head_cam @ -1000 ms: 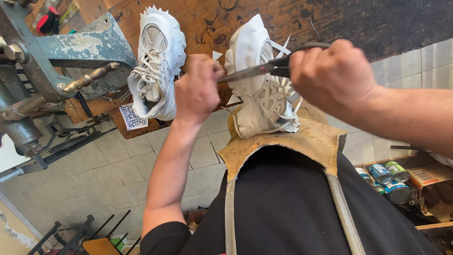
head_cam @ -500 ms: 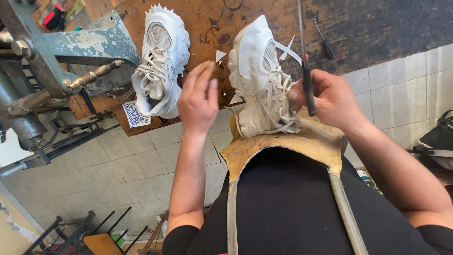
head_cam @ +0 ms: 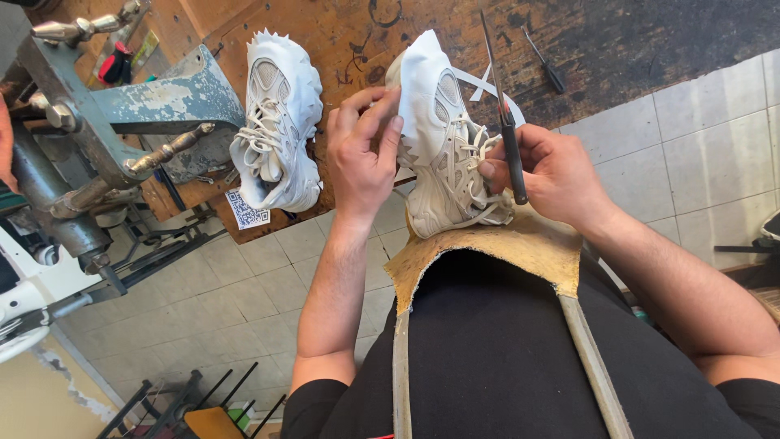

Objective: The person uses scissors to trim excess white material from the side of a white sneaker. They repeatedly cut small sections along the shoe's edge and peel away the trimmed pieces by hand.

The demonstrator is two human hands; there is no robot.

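Head view: left hand [head_cam: 363,154] hides sneaker [head_cam: 445,138] side.

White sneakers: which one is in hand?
The white sneaker between both hands, heel against the leather apron; the other sneaker lies untouched on the bench.

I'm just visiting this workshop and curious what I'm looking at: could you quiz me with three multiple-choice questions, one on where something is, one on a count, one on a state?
1. Where is the second white sneaker?
A. On the floor tiles
B. On the wooden bench, left of the held one
C. Under the apron

2. How many white sneakers are in view?
A. One
B. Two
C. Four

3. What is in the right hand?
A. Nothing
B. A brush
C. A thin dark-handled tool

Answers:
1 B, it lies on the wooden bench.
2 B, one lying there, one held sneaker gripped by the left hand.
3 C, fingers close around its handle.
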